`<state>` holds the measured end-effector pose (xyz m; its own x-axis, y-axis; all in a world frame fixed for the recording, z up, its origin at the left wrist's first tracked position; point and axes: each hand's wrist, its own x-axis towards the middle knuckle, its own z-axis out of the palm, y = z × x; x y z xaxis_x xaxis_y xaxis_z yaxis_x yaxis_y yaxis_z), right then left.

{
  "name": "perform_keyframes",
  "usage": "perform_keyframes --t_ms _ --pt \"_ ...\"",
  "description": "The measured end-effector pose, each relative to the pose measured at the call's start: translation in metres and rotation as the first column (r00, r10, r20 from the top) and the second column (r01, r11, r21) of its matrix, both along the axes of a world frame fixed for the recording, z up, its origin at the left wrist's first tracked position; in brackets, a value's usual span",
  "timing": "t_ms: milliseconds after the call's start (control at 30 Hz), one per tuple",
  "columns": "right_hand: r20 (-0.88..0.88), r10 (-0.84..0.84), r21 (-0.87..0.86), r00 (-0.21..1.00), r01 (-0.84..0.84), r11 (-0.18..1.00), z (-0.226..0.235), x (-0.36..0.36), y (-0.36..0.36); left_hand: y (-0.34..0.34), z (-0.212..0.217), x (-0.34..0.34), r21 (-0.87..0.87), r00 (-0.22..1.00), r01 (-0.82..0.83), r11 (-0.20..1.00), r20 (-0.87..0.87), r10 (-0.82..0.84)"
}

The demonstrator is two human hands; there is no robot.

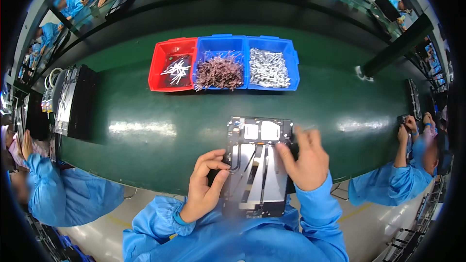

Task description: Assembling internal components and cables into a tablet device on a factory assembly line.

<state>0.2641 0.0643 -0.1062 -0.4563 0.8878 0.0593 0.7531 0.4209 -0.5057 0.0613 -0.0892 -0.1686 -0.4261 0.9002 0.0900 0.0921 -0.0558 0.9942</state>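
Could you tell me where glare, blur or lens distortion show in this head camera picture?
In the head view, overhead lights leave bright glare patches on the green table; the right hand is motion-blurred at its fingertips, while the left hand and the dark panel look sharper; fisheye distortion bows the table's edges, and the corners are black.

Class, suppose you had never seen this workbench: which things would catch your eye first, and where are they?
Three bright bins in a row at the back of the green table: a red bin and two blue bins of small parts. Nearer, the left hand and right hand hold a dark flat panel.
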Motion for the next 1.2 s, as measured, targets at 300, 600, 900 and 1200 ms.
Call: perform_keyframes --t_ms 300,600,900,1200 --pt "-0.608 0.302 -0.374 0.734 -0.601 0.707 -0.008 -0.052 -0.028 0.008 0.013 -0.015 0.064 0.991 0.016 0.998 0.133 -0.024" --pt "-0.523 0.448 0.121 0.725 -0.458 0.881 -0.022 -0.056 -0.031 0.016 0.032 -0.03 0.195 0.67 0.074 0.978 -0.736 0.096" --pt "-0.444 0.487 0.248 0.752 -0.419 0.874 -0.026 -0.059 -0.025 0.018 0.032 -0.022 0.176 0.52 0.007 0.984 -0.842 0.147" --pt "-0.421 0.447 0.107 0.789 -0.446 0.888 -0.045 -0.064 0.006 0.039 0.011 -0.042 -0.239 0.982 0.065 0.969 -0.158 -0.105"
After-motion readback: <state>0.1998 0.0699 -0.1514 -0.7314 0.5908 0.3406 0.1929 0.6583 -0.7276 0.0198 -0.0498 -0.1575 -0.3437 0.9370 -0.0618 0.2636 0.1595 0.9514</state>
